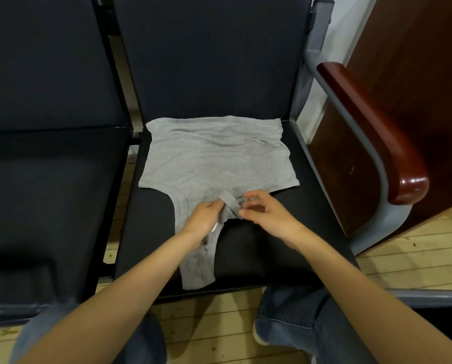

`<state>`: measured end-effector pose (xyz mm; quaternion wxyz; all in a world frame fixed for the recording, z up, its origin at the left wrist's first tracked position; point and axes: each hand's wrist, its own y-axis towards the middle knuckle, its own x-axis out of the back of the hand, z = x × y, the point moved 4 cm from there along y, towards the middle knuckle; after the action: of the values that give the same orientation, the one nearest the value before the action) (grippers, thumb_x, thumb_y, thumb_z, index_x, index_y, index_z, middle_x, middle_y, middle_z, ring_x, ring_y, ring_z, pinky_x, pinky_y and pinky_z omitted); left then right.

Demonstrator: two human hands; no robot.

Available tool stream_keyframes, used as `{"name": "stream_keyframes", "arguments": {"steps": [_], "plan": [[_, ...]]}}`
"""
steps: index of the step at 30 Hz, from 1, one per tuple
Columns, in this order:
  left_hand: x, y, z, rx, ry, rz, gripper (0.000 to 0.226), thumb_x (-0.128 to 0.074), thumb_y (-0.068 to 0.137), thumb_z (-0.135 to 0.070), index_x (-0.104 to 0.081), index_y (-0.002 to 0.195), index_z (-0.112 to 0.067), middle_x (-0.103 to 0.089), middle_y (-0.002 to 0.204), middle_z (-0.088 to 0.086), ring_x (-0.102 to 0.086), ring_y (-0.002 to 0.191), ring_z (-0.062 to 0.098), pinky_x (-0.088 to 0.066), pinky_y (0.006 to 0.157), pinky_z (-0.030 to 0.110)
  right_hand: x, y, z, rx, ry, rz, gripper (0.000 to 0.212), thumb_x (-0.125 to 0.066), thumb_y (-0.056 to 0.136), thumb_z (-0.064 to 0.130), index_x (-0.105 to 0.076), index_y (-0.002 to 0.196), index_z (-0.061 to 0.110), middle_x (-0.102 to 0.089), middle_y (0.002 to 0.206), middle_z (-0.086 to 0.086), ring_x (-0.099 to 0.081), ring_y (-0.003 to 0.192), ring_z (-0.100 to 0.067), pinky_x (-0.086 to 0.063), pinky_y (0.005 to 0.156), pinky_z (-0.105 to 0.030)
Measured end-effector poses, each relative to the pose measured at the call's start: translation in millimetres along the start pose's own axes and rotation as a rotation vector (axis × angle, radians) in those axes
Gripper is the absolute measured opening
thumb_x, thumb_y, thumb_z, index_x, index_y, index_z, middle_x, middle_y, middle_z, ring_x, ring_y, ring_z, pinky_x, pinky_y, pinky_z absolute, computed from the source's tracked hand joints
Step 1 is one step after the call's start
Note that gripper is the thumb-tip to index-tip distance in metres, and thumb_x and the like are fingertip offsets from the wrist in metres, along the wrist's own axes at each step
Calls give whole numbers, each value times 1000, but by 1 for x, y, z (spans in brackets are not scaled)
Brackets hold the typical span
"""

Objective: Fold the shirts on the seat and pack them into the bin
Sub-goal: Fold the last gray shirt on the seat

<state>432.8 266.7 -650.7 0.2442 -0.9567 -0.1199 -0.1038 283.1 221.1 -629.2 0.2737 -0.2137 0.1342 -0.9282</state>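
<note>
Fingers [218, 206] of the left hand [203, 219] curled round the twisted strap [231, 206] of the grey shirt [214, 158], at 6 o'clock of its body, prob. to untwist it so the shirt lies flat before folding. Right hand [269, 216] sat just at 3 o'clock of that bunch, fingers loosely bent, thumb tip touching the cloth; whether it pinched anything I couldn't tell, too blurred. Shirt lay spread on the dark seat [272, 245], hem at 12 o'clock by the backrest [214, 61], other strap trailing toward 6 o'clock, near the front edge. Folding not begun; no bin in view.
</note>
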Motion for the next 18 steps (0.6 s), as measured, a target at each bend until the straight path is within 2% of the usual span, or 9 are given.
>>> {"name": "stream_keyframes", "arguments": {"steps": [2,4,7,9,11,13,14,16,18], "plan": [[0,-2,-2,31,27,43,32,-40,99,-41,-62,86,-21,-63,89,-4,-57,84,11,-42,71,22,-5,2,-2,80,-210,-14,43,-70,85,19,-52,124,18,-57,108,5,-54,105,-8,-41,91,-20],[-1,-1,-1,5,100,123,36,-42,98,-43,-65,110,-18,-62,111,-4,-56,102,12,-39,86,23,-6,3,-1,131,-245,-48,34,-69,86,18,-57,117,17,-58,101,7,-54,99,-7,-43,90,-20],[8,-7,1,-121,193,160,37,-52,95,-39,-62,123,-16,-59,124,-1,-52,115,10,-36,90,20,0,-1,6,205,-294,-135,20,-64,89,18,-60,109,15,-59,90,6,-57,86,-7,-43,75,-9],[21,-14,11,-277,471,100,42,-59,90,-43,-59,123,-17,-55,122,-1,-51,115,12,-40,94,24,14,-8,15,237,-277,-195,19,-61,91,17,-58,110,15,-59,83,3,-55,74,-6,-43,63,-8],[29,-28,25,-403,781,98,56,-56,87,-52,-52,132,-18,-45,129,-4,-42,122,12,-34,104,26,29,-19,16,192,-218,-213,23,-60,91,18,-52,113,16,-61,81,-3,-54,68,-7,-43,57,-11],[32,-45,39,-562,957,109,69,-42,84,-61,-49,136,-15,-42,138,1,-41,128,20,-29,106,30,36,-36,5,18,-251,-178,27,-62,91,24,-50,113,16,-62,89,-6,-58,73,-12,-46,59,-19],[34,-53,46,-606,965,99,73,-37,82,-62,-50,136,-14,-44,140,5,-42,129,25,-29,106,32,35,-46,-5,-86,-364,-130,29,-63,90,28,-49,113,16,-62,95,-6,-62,78,-17,-49,63,-24],[37,-70,57,-583,918,32,71,-41,83,-58,-48,137,-14,-43,141,8,-41,130,27,-27,107,34,29,-65,-27,-226,-727,-2,38,-61,90,33,-47,120,16,-60,112,-8,-63,96,-27,-51,77,-34],[35,-89,65,-553,902,-71,62,-51,86,-47,-47,137,-12,-45,138,8,-43,126,27,-33,107,40,26,-74,-36,-236,-859,-21,41,-57,92,36,-47,126,14,-54,124,-9,-57,109,-29,-47,86,-35]]}}
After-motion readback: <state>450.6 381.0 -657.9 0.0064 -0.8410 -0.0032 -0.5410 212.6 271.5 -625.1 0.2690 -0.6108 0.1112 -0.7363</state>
